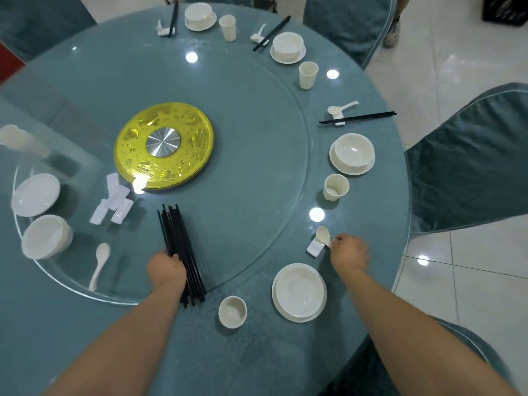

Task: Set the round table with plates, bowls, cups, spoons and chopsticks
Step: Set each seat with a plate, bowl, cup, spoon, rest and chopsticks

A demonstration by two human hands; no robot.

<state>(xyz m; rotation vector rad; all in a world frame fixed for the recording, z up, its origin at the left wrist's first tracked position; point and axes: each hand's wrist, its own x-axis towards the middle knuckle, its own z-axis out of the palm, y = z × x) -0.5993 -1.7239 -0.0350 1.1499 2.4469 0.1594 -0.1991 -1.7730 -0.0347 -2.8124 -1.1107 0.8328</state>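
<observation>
My left hand grips a bundle of black chopsticks lying on the glass turntable. My right hand pinches the handle of a white spoon whose bowl rests on a white rest. In front of me sit a bowl on a plate and a white cup. Three set places run along the right and far rim, the nearest with a bowl on a plate, a cup and chopsticks.
On the turntable's left side are stacked plates, stacked bowls, a loose spoon, several white rests and stacked cups. A gold hub marks the centre. Covered chairs ring the table.
</observation>
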